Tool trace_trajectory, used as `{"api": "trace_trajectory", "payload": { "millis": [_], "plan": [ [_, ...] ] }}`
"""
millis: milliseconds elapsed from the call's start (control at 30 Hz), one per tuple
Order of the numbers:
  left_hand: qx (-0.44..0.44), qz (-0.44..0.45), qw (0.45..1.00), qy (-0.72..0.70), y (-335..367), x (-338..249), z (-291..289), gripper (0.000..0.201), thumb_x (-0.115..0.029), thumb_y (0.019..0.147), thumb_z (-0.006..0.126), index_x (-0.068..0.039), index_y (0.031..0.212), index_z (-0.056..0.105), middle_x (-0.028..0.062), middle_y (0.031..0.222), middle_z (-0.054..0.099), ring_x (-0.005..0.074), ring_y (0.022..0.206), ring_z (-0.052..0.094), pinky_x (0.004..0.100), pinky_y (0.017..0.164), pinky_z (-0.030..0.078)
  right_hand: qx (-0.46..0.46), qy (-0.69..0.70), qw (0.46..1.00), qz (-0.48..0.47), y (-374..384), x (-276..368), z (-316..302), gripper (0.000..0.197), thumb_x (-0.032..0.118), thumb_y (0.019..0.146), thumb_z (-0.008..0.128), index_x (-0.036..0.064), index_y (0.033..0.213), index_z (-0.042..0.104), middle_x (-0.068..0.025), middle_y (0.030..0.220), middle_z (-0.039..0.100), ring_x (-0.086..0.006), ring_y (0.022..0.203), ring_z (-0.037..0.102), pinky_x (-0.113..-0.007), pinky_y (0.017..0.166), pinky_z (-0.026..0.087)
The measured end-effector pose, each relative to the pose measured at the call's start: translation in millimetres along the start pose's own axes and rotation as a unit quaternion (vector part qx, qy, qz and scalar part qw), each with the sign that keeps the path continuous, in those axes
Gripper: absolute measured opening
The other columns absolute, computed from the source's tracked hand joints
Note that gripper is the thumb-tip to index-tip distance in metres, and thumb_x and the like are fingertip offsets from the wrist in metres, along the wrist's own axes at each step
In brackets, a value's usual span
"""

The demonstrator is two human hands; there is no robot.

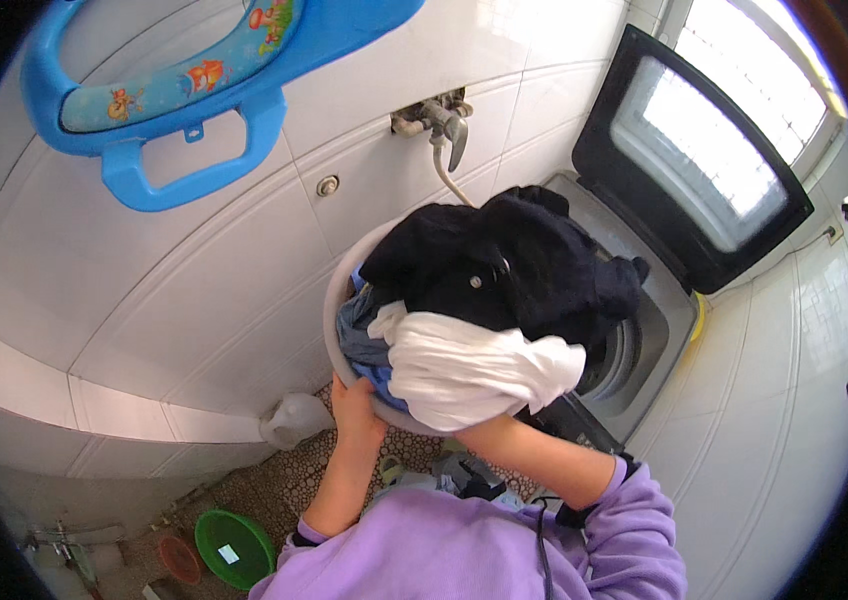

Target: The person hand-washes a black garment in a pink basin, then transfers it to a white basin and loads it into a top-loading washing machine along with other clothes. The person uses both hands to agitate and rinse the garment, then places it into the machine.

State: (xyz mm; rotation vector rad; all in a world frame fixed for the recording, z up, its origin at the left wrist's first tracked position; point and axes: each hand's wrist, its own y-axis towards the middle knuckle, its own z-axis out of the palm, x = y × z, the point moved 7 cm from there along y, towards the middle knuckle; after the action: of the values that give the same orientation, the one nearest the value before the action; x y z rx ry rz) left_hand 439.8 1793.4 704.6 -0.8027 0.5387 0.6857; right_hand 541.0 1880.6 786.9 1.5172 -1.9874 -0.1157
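A pale round basin [332, 330] heaped with clothes is held up in front of me, at the washing machine's near left side. My left hand [357, 408] grips its near left rim, thumb up against the side. From the right, my right hand [479, 432] reaches under the near edge and supports it there; its fingers are hidden. A black garment [504, 265] with a shiny button covers the far part and hangs over toward the machine's opening. Bunched white cloth [474, 368] lies in front of it. Blue clothing [362, 328] shows at the left inside the basin.
The top-loading washing machine [666, 335] stands at the right with its dark lid [689, 160] raised. A tap [441, 118] with a hose is on the tiled wall. A blue child's toilet seat [274, 120] hangs upper left. A white jug [294, 420] and green basin [234, 548] stand below.
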Motion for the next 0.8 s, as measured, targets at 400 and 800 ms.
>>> {"api": "trace_trajectory", "payload": {
  "millis": [400,800],
  "plan": [
    [0.066,-0.021,0.995,-0.075,6,26,1,0.045,-0.004,0.09,0.057,-0.009,0.132,0.041,0.0083,0.125,0.054,0.024,0.109,0.058,0.0399,0.089,0.052,0.042,0.119,0.992,-0.002,7,2,22,0.05,0.03,0.093,0.05,0.0062,0.136,0.042,-0.0112,0.14,0.042,-0.0251,0.129,0.04,-0.037,0.108,0.032],
    [0.117,-0.03,0.991,0.064,-13,8,-23,0.063,-0.015,0.088,0.062,-0.007,0.141,0.03,0.0117,0.139,0.041,0.0225,0.122,0.046,0.0371,0.1,0.041,0.075,0.165,0.983,0.016,0,7,26,0.05,0.03,0.092,0.053,0.004,0.134,0.044,-0.0132,0.139,0.043,-0.0271,0.129,0.041,-0.038,0.108,0.033]
  ]
}}
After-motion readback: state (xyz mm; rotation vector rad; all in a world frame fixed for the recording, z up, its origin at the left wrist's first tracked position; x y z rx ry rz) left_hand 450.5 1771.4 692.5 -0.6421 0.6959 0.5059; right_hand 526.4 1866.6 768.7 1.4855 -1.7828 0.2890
